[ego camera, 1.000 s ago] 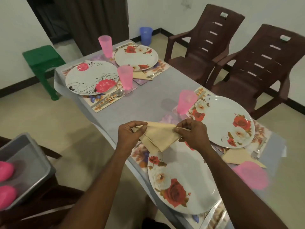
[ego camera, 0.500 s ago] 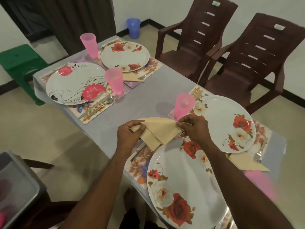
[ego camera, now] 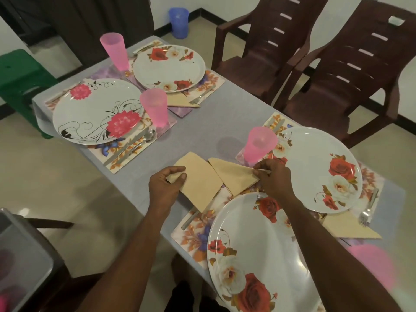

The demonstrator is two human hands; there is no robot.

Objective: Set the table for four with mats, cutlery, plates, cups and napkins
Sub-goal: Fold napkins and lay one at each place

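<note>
My left hand (ego camera: 166, 185) pinches the corner of a folded beige napkin (ego camera: 198, 181) just above the near floral mat (ego camera: 193, 233). Beside it, my right hand (ego camera: 274, 176) pinches a second beige napkin (ego camera: 234, 176) folded to a triangle; the two napkins meet in the middle. They hang over the far edge of the near rose plate (ego camera: 265, 251) and a knife (ego camera: 189, 218). A pink cup (ego camera: 258, 144) and another rose plate (ego camera: 315, 167) lie to the right, with a napkin (ego camera: 346, 228) and fork (ego camera: 367, 212).
Two far settings on the grey table (ego camera: 202, 122) hold plates (ego camera: 94, 109) (ego camera: 168, 67), pink cups (ego camera: 155, 106) (ego camera: 112, 50) and cutlery. Brown chairs (ego camera: 270, 41) (ego camera: 360, 75) stand right, a green stool (ego camera: 20, 73) left, a grey tray (ego camera: 22, 255) near left.
The bunched napkin between my hands has come apart into two pieces, my left hand drawing one to the left. The view has tilted down and closer to the table.
</note>
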